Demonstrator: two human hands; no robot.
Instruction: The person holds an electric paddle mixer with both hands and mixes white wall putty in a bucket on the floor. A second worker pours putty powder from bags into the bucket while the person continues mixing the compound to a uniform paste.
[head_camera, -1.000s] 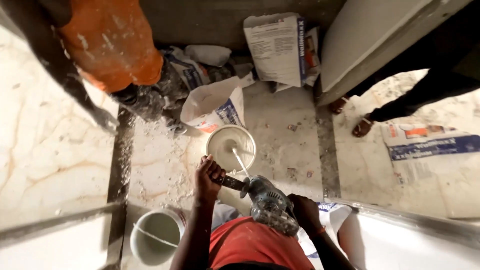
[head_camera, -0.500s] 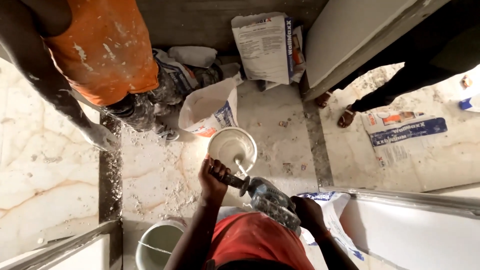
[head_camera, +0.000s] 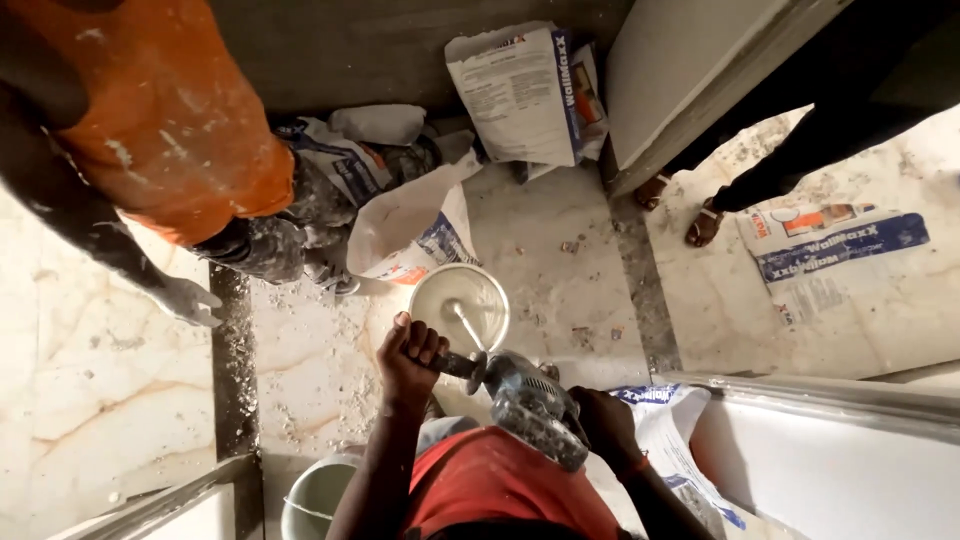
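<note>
A grey, plaster-spattered power mixer drill (head_camera: 530, 405) is held in both my hands. My left hand (head_camera: 410, 357) grips its side handle, and my right hand (head_camera: 600, 425) grips its rear body. The mixer's thin metal shaft (head_camera: 468, 325) runs down into a white bucket (head_camera: 459, 302) filled with pale creamy paste on the floor in front of me. An open white powder bag (head_camera: 405, 230) stands just behind the bucket.
A person in an orange shirt (head_camera: 170, 130) bends over at the upper left, a hand (head_camera: 190, 298) hanging down. Another person's sandalled feet (head_camera: 690, 215) stand at the right. Printed bags (head_camera: 525, 90) lie at the back, a flattened bag (head_camera: 830, 245) at right, a second bucket (head_camera: 320, 495) bottom left.
The view has shifted, so the bucket and drill sit a little higher in frame. The person in orange has leaned further in at the left. My grip on the drill is unchanged.
</note>
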